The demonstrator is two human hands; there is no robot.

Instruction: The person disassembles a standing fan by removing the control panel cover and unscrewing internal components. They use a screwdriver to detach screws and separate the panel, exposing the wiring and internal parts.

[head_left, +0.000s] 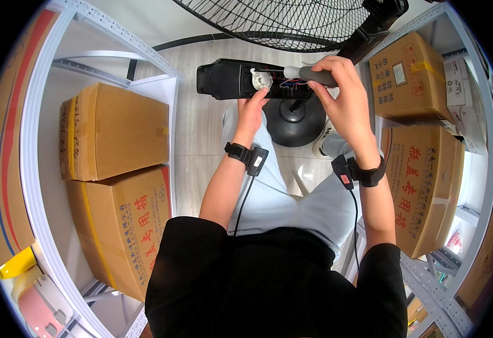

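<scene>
A long black plastic housing point(219, 80) lies open-side up above my knees. My left hand point(249, 118) grips its near edge from below, with the thumb by a white round plastic part point(261, 80) set inside it. Thin coloured wires point(291, 83) run through the right half of the housing. My right hand point(343, 93) is closed on the dark grey handle of a screwdriver point(317, 75). The screwdriver lies almost level over the housing, its shaft pointing left toward the white part. Whether its tip touches anything is too small to tell.
A large black wire-caged fan point(274, 25) stands ahead, and a round black base point(291, 130) rests on the floor beyond my knees. Metal shelves with cardboard boxes point(122, 132) flank me on the left, and more boxes point(421, 180) on the right. Cables hang from both wrist straps.
</scene>
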